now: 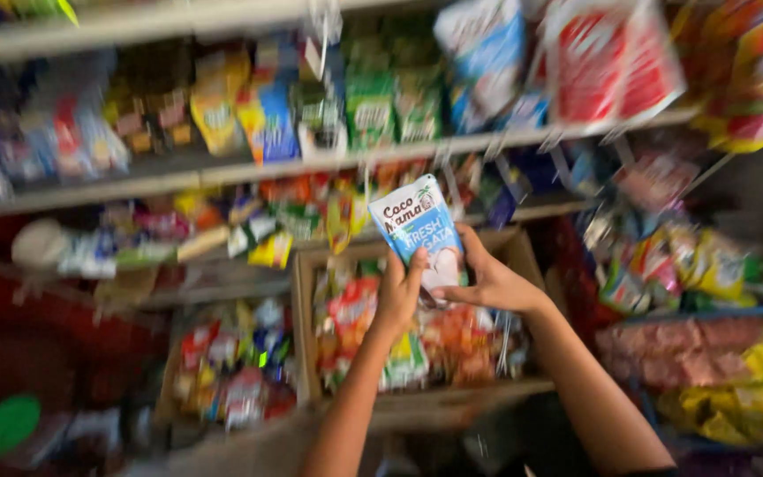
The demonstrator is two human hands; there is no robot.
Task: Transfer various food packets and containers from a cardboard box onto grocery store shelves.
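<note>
Holding up a blue and white pouch (420, 231) with both hands, near the middle of the view, in front of the shelves. Gripping its lower left edge with the left hand (398, 296), fingers wrapped around the side; clamping its lower right part with the right hand (490, 283), thumb lying across the front. Keeping the two hands close together, both closed on the same pouch, which is standing almost upright, tilted a little to the left. Hovering just above an open cardboard box (304, 300) filled with small colourful packets, so the pouch is already lifted free and not resting on any shelf or inside the box. Not yet set down anywhere, as far as can be judged; where it belongs cannot be told from this blurred view. Showing further away metal shelves (222, 170) crowded with snack bags, and to the right more bags hanging or stacked. Lying at the near left, a green round thing (5, 426), too blurred to identify.
</note>
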